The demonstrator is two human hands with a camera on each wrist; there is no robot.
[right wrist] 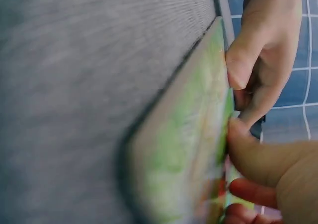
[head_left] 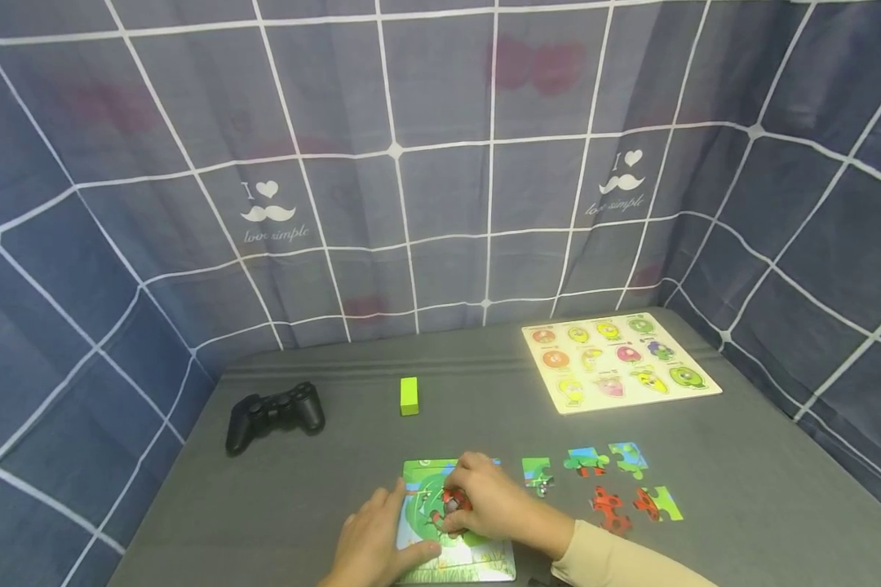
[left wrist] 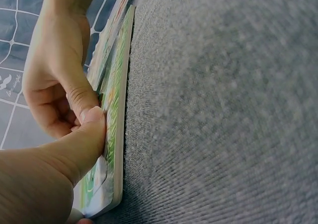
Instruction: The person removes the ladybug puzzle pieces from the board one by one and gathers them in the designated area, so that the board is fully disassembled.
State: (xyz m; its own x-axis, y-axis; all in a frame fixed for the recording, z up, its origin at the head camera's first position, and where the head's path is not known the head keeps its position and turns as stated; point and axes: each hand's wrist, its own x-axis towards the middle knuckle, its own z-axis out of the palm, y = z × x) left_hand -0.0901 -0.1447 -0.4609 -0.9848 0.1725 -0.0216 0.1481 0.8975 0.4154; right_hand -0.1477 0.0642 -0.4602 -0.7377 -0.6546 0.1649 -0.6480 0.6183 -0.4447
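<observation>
A jigsaw board (head_left: 458, 573) with a green grassy picture lies flat near the front edge of the table. My left hand (head_left: 370, 534) rests at its left side, fingers along the edge and thumb lying on top. My right hand (head_left: 488, 501) pinches a red puzzle piece (head_left: 456, 500) against the board's middle; the fingers partly cover it. Right of the board lie several loose pieces: a green and blue one (head_left: 537, 471), a blue, green and red one (head_left: 586, 461), a blue-green one (head_left: 629, 459), a red spotted one (head_left: 610, 509) and a red and green one (head_left: 658, 505).
A black game controller (head_left: 275, 414) lies at the left of the grey table. A lime-green block (head_left: 409, 396) stands near the middle. At the back right is a board with fruit pictures (head_left: 620, 363). Checked curtains (head_left: 440, 196) hang behind and beside the table.
</observation>
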